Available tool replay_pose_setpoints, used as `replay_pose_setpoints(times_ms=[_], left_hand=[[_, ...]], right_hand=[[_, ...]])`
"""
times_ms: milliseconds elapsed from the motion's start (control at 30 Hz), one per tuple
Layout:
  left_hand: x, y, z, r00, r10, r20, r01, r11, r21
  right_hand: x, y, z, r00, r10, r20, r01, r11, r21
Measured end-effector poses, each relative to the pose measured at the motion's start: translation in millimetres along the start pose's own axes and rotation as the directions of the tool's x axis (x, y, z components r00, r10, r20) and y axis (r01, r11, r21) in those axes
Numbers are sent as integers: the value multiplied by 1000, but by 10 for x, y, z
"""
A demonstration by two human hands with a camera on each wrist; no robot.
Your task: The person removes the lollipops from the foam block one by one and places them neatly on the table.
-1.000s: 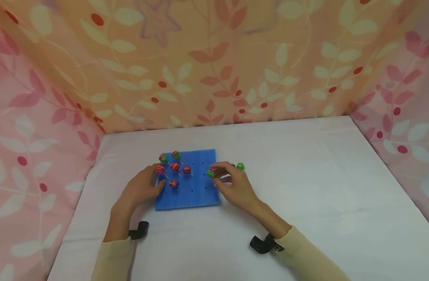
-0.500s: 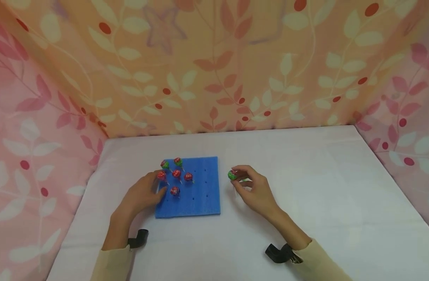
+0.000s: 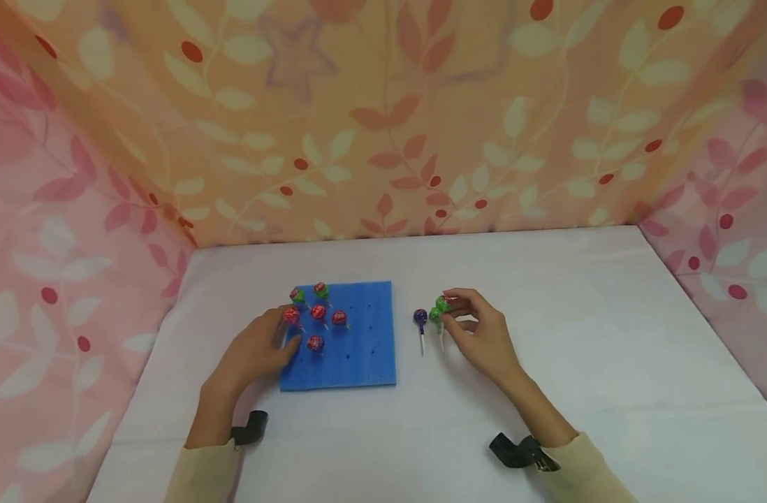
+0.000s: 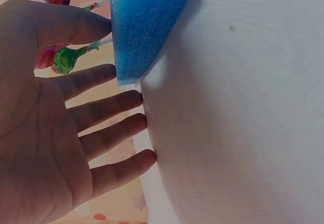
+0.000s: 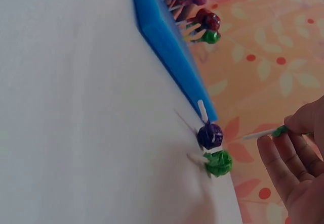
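A blue foam board [image 3: 371,370] with small holes lies on the table; several wrapped lollipops [image 3: 318,313] stand in its left half on their sticks. My left hand [image 3: 260,346] rests at the board's left edge, its fingers [image 4: 104,105] straight and spread, thumb and fingertips along the foam. Between my right hand's [image 3: 484,339] thumb and fingers is a green-and-red lollipop [image 3: 443,303], pinched near its head, stick pointing down. Just beneath it, a green lollipop [image 5: 219,163] lies on the table beside a purple lollipop [image 3: 420,317], to the right of the board.
White cloth covers the table [image 3: 578,335]. Floral curtains [image 3: 383,140] close off the back and both sides. A black wrist camera [image 3: 515,450] sits on the right forearm, another wrist camera [image 3: 251,427] on the left.
My right hand has moved right, from over the board's right edge to above the loose lollipops, carrying the green-and-red lollipop. My left hand stays at the board. The head view has shifted slightly.
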State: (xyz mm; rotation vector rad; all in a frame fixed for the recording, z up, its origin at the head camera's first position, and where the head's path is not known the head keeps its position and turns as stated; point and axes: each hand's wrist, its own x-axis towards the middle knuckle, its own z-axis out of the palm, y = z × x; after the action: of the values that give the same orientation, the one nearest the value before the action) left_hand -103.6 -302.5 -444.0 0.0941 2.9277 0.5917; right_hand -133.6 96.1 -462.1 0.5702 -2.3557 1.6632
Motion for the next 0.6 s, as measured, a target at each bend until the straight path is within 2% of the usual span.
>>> replay_pose_setpoints(times_ms=[300,600], left_hand=[[41,24,-6,1000,-19,5,19,1000,3],[31,28,-18,1000,-9,11,9,1000,3]], right_hand=[[49,139,-93,997,72,7,-71,993,-90],[44,246,-162,985,167,42,-157,970,-187]])
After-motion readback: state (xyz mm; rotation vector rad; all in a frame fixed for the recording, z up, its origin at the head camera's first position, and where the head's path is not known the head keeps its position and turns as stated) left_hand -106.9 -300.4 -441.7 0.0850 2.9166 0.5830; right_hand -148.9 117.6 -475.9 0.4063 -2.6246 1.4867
